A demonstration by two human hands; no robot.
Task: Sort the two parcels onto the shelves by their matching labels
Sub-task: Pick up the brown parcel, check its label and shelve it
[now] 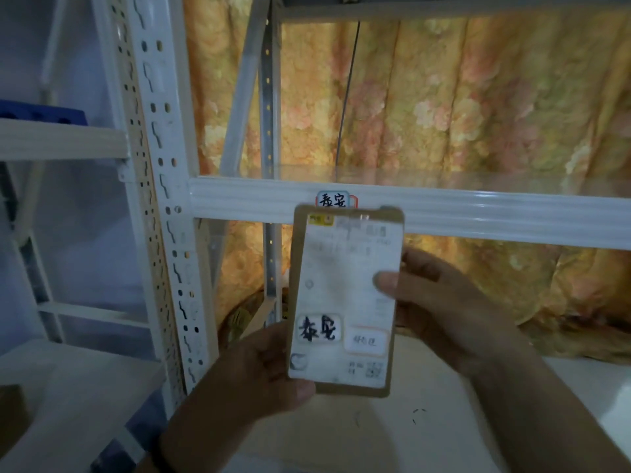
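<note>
A flat brown cardboard parcel (345,298) stands upright in front of me, its white shipping label facing me with two large black handwritten characters low on the left. My left hand (263,367) grips its lower left edge. My right hand (440,298) holds the right edge, thumb pressed on the label. Just above the parcel's top, a small label tag (333,200) with similar black characters is stuck on the front rail of a white shelf (478,213). Only this one parcel is in clear view.
A white perforated upright post (160,186) stands left of the shelf. A flowered orange curtain (444,97) hangs behind the rack. Another rack at the left carries a blue object (41,112). A brown object (13,404) sits at the lower left edge. A lower white shelf surface (375,431) lies beneath my hands.
</note>
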